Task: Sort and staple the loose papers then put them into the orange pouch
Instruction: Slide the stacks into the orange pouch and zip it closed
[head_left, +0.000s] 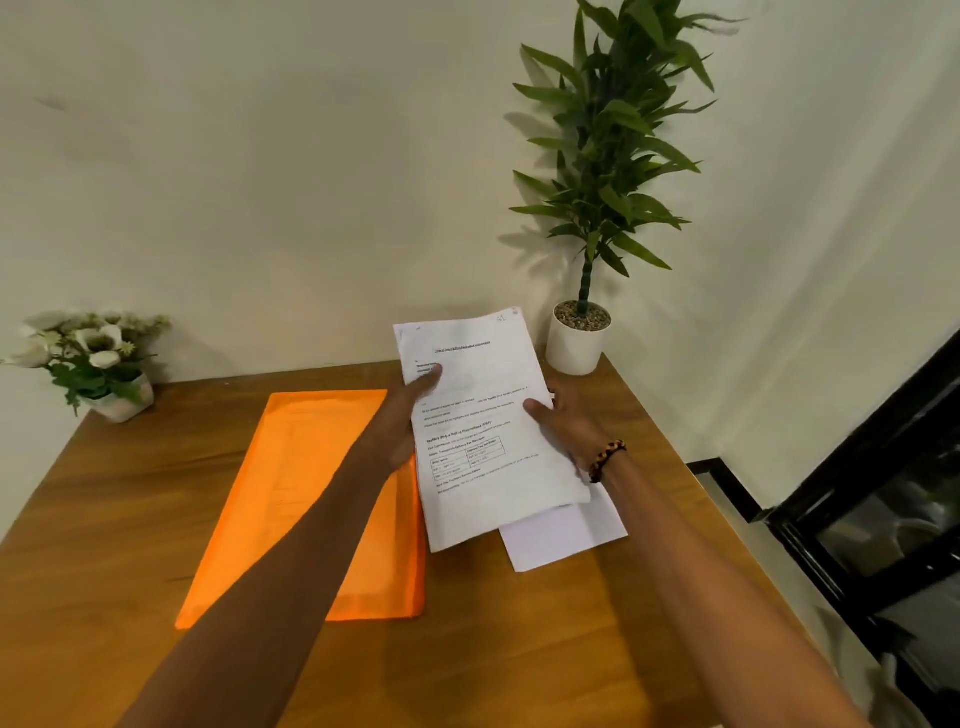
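Note:
A printed white paper (478, 441) is lifted above the wooden table (519, 649), tilted toward me. My left hand (410, 415) holds its left edge with the thumb on the page. My right hand (566, 426), with a beaded bracelet on the wrist, holds its right edge, thumb on top. More white papers (561, 540) lie on the table beneath, partly hidden. The orange pouch (301, 499) lies flat to the left, partly covered by my left forearm. No stapler is in view.
A white pot with a tall green plant (579, 338) stands at the table's back right corner. A small pot of white flowers (98, 358) sits at the back left. A black-framed glass unit (883, 509) is beyond the table's right edge.

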